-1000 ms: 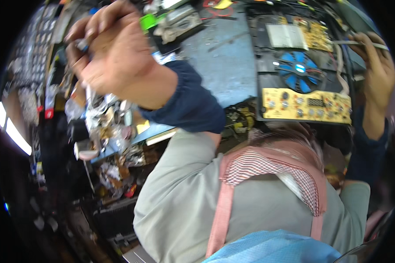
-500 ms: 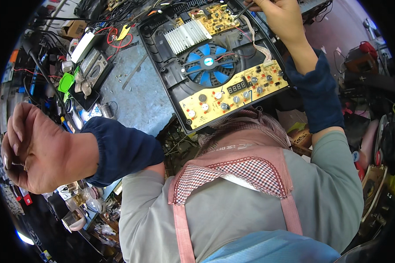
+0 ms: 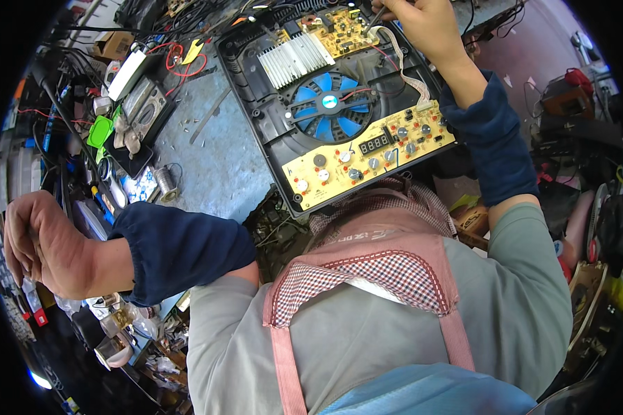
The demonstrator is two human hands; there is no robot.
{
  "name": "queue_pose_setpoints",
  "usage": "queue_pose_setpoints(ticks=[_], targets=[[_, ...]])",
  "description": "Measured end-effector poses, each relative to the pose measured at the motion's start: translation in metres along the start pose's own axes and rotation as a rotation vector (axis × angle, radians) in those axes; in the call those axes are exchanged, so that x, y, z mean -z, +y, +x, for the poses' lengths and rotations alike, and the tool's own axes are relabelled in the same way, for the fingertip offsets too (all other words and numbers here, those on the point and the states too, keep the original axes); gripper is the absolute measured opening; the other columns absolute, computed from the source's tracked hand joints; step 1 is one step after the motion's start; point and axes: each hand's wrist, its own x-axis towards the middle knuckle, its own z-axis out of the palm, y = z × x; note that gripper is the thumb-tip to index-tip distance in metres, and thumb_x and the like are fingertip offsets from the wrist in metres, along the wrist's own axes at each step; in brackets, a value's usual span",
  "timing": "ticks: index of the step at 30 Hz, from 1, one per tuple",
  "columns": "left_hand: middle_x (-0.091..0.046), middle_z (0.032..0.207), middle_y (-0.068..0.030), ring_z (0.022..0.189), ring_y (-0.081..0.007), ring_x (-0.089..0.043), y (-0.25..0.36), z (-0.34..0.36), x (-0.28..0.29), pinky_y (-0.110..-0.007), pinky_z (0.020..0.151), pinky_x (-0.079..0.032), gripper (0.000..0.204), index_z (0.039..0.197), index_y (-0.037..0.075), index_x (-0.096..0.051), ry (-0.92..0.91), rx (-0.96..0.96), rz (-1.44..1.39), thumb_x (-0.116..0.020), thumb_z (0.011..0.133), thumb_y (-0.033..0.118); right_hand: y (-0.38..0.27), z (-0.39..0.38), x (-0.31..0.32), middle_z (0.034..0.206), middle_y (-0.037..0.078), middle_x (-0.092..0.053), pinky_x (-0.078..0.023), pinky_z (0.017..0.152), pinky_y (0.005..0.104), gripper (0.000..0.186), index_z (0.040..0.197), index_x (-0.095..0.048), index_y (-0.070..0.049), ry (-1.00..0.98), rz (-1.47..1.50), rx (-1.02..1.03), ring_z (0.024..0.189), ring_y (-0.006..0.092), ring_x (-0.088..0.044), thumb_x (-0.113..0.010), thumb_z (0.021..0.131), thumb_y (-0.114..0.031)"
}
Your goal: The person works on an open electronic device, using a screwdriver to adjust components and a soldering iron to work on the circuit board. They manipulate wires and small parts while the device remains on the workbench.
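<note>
An opened induction cooker base in a black plastic housing (image 3: 256,111) lies in front of me. It holds a blue-bladed fan (image 3: 330,104), a silver finned heat sink (image 3: 295,61), a yellow power board (image 3: 344,34) and a yellow control board (image 3: 377,153) with a small digit display. My right hand (image 3: 426,28) is closed around a thin metal tool (image 3: 375,19), whose tip is at the power board's right end; its exact kind is unclear. Off to the left, my left hand (image 3: 52,242) hangs above the clutter with curled fingers; whatever they may hold is hidden.
A blue worktop (image 3: 214,152) carries a multimeter (image 3: 147,109), red test leads (image 3: 180,69), a solder wire spool (image 3: 165,182) and a green item (image 3: 101,131). Cables crowd the far left. At right, a red-and-black box (image 3: 567,97) stands among more clutter.
My left hand has dropped slightly and turned, its fingers now pointing downward. My right hand has shifted a little left with the tool, toward the power board. The cooker base has hardly moved.
</note>
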Motion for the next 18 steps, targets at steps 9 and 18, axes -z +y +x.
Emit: queue_pose_setpoints(ticks=[9,18], targets=[[-0.051,0.046,0.0043,0.05,-0.0098,-0.046,0.013,0.001,0.003,-0.037,0.079,-0.039,0.061,0.042,0.015,-0.055,-0.013,-0.021,0.077,-0.048,0.101,0.028,0.007,0.001,0.004,0.083,0.004,-0.066,-0.053,0.063,0.025,0.011,0.103,-0.059,0.0,0.002,-0.05,0.015,0.071,0.0098,-0.065,-0.063,0.094,0.003],[-0.055,0.049,0.0026,0.055,-0.0098,-0.047,0.013,-0.001,0.002,-0.038,0.078,-0.037,0.068,0.04,0.019,-0.048,-0.009,-0.072,0.233,-0.048,0.107,0.036,0.0,0.008,0.004,0.083,0.004,-0.067,-0.054,0.064,0.026,0.011,0.103,-0.059,0.001,-0.115,-0.15,0.007,0.072,0.0114,-0.065,-0.064,0.093,0.002]])
